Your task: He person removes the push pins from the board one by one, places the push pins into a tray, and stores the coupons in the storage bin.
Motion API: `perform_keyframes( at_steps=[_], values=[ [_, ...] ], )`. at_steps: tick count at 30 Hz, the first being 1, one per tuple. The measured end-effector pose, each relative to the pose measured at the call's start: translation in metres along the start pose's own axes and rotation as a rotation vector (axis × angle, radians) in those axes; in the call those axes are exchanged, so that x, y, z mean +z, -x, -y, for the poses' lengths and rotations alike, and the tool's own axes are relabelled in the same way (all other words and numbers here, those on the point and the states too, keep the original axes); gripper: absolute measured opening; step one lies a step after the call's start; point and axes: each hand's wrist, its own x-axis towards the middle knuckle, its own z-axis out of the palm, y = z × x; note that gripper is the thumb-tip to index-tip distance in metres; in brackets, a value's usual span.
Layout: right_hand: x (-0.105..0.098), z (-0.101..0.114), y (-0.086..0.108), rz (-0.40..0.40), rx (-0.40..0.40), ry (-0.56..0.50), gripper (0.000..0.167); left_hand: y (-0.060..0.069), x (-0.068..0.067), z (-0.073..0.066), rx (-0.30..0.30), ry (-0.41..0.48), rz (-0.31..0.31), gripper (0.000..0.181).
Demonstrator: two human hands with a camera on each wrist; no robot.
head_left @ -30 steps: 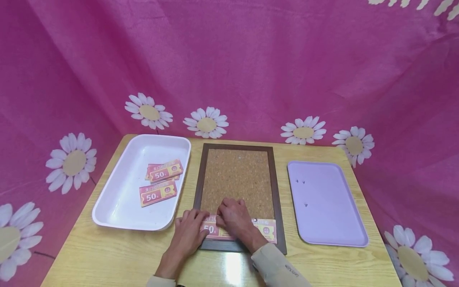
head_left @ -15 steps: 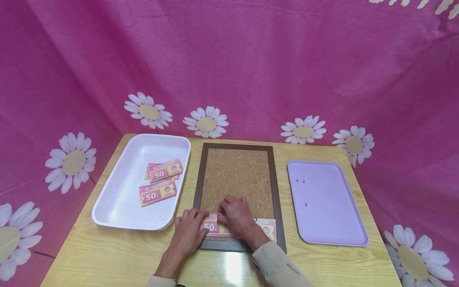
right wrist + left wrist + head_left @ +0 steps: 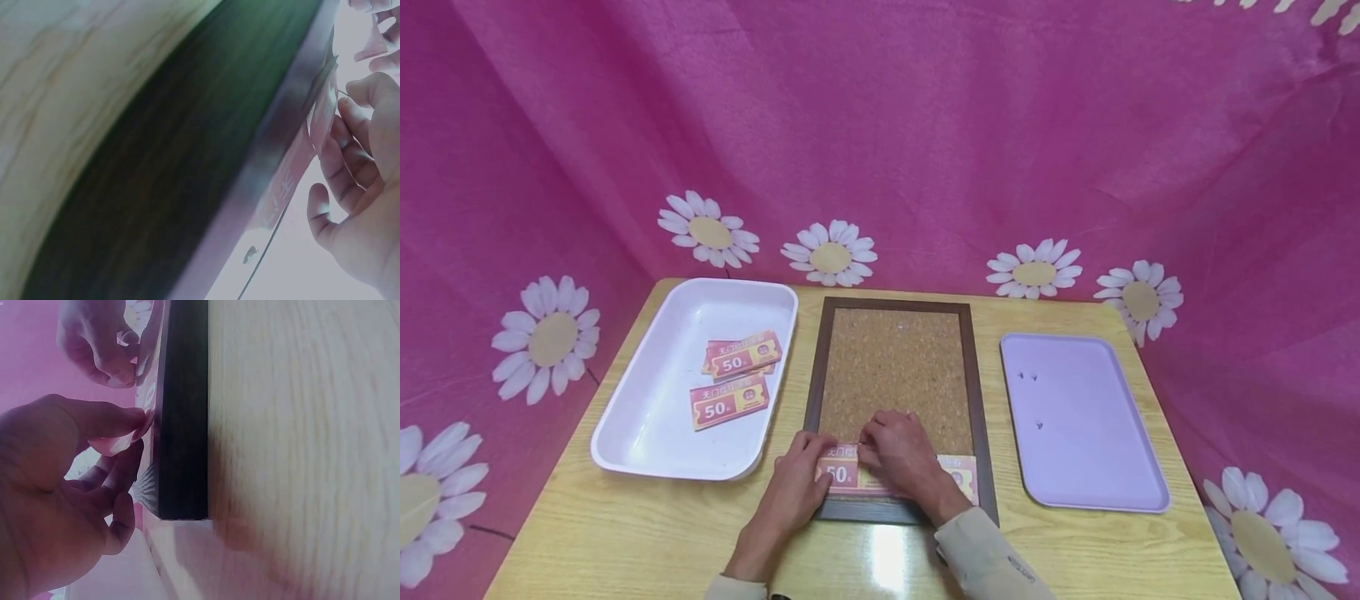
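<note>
A pink-and-yellow ticket (image 3: 842, 477) lies along the near end of a brown-framed cork board (image 3: 895, 367). Its left end is pinched between thumb and fingers of my left hand (image 3: 790, 483); the left wrist view shows the paper (image 3: 119, 445) curving up in that hand (image 3: 62, 494). My right hand (image 3: 901, 454) is bent over the ticket's top edge, covering its middle. In the right wrist view, a thin pin (image 3: 342, 93) projects from the thumb and finger of this hand (image 3: 369, 175). A second ticket (image 3: 961, 468) lies at the right, partly under the right wrist.
On the left stands a white tub (image 3: 647, 417) with several tickets (image 3: 730, 404) inside. A purple tray (image 3: 1090, 433) on the right bears several small pins (image 3: 1034, 377). Both rest on the wooden table (image 3: 625, 533), with a pink flowered cloth (image 3: 925, 150) behind.
The ticket's lower edge has shifted slightly away from the frame's near edge. My right hand has moved a little up and to the right, while the left still pinches the ticket.
</note>
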Motion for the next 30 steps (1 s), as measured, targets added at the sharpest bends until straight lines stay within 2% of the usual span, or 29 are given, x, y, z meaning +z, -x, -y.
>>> perform_keyframes(
  at_steps=[3,5,10,14,18,24,30],
  values=[
    [0.0,-0.001,0.002,-0.009,0.004,-0.006,0.012,0.001,-0.001,-0.001,-0.022,0.027,0.017,0.039],
    [-0.001,-0.002,0.003,-0.021,0.005,-0.013,0.012,0.002,-0.001,0.0,-0.014,0.036,0.016,0.037],
    [-0.005,-0.004,0.004,-0.054,-0.005,-0.01,0.013,0.003,-0.003,0.0,0.022,0.072,-0.009,0.037],
    [-0.01,-0.006,0.005,-0.036,0.006,-0.019,0.014,0.002,-0.006,-0.001,0.019,0.105,-0.029,0.039],
    [-0.015,-0.009,0.006,-0.01,0.027,-0.038,0.013,0.002,-0.011,-0.003,-0.002,0.122,-0.035,0.04],
    [-0.018,-0.014,0.007,-0.027,0.038,-0.033,0.014,0.002,-0.019,-0.006,-0.058,0.138,-0.028,0.04],
    [-0.022,-0.019,0.01,-0.013,0.072,-0.033,0.016,0.003,-0.028,-0.006,-0.074,0.133,-0.053,0.041]
  ],
)
